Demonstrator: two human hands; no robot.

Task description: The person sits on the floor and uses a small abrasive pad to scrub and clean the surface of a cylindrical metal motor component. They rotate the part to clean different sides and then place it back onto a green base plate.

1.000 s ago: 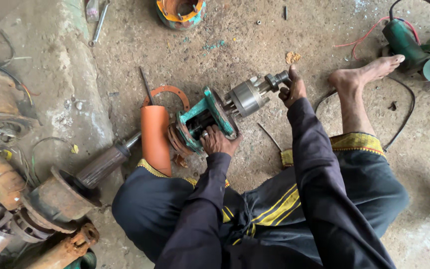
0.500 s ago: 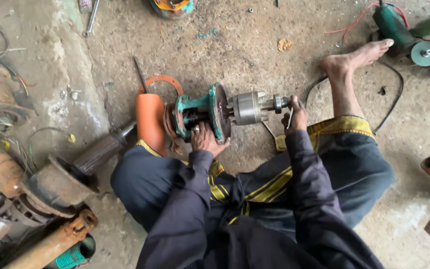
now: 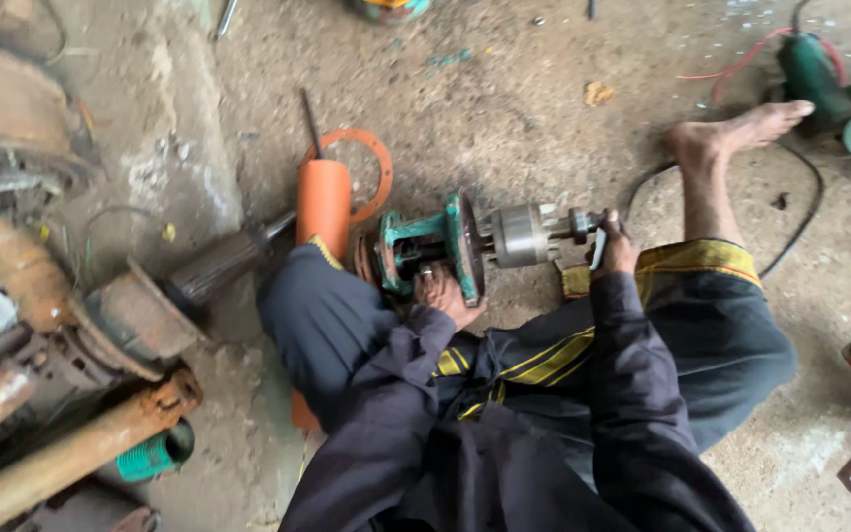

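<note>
Head view, 2 hands (image 3: 450, 294) (image 3: 618, 246) gripping 1 green pump assembly (image 3: 465, 241), 1 orange pipe (image 3: 323, 205)

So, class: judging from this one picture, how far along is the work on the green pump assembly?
Done: the green housing and its steel shaft section are out of any machine, lying on the floor. In hand: the left hand grips the housing from below while the right hand is at the shaft's end. Left: the orange gasket ring and orange tube lie unattached beside it.
</note>
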